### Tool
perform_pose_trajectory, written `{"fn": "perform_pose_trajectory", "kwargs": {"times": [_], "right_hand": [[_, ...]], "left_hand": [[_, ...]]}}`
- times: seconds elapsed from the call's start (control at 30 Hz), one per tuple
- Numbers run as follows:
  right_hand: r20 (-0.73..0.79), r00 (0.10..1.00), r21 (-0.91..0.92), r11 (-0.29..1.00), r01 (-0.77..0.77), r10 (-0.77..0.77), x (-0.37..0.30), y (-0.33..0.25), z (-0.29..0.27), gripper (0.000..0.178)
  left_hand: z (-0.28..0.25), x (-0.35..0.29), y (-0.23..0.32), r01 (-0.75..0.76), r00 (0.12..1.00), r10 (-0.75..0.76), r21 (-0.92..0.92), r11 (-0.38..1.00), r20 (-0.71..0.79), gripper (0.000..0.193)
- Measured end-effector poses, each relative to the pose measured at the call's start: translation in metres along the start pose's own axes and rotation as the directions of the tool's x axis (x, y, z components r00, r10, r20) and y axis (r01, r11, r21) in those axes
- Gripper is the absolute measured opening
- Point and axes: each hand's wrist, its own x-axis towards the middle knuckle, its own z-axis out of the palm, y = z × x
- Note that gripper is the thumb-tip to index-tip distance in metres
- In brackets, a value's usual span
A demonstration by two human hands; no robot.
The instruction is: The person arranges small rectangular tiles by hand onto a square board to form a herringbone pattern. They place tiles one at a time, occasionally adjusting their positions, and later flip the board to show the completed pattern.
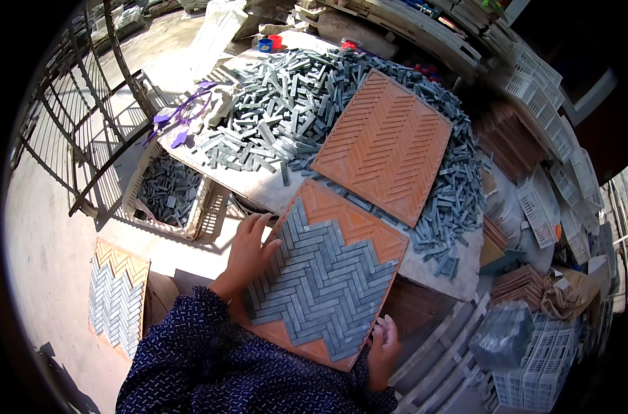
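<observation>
An orange herringbone mould tray [376, 231] lies tilted before me, its grooves mostly filled with grey tile strips [321, 276]. Bare orange shows along its far edge and at the near corners. My left hand [246, 250] rests at the tray's left edge, fingers apart, with the fingertips by the strips. At the lower right edge, my right hand [384, 345] has its fingers curled against the rim; part of it is hidden. Just beyond lies a second orange tray [386, 141], its grooves bare, on top of a large heap of loose grey strips [286, 96].
Another filled tray [119, 297] stands at the left. Beside the table [276, 190] is a crate [200, 217] of strips. Purple-and-white gloves [197, 114] and blue and red cups [266, 45] lie farther off. White crates [542, 366] and stacked trays [517, 286] stand right.
</observation>
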Motion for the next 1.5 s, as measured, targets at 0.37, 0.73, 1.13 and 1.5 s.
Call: {"fn": "perform_pose_trajectory", "kwargs": {"times": [0.37,0.73,1.13,1.5], "right_hand": [[0.165,0.962,0.483,0.832,-0.273,0.220,-0.035,0.110,0.005,0.028],[0.214,0.913,0.602,0.690,-0.402,0.346,-0.039,0.030,0.019,0.033],[0.915,0.302,0.099,0.575,-0.812,0.269,-0.084,-0.046,0.062,0.047],[0.828,0.515,0.365,0.484,-0.796,0.223,-0.034,-0.011,0.066,0.062]], "left_hand": [[-0.037,-0.058,-0.006,0.786,0.616,-0.290,-0.599,0.155,0.732,0.039],[-0.034,-0.118,-0.060,0.617,0.653,0.031,-0.508,-0.602,0.757,0.079],[-0.067,-0.177,0.030,0.341,0.874,-0.273,-0.908,-0.245,0.402,0.062],[-0.067,-0.155,-0.015,0.276,0.841,-0.455,-0.956,-0.102,0.292,0.048]]}}
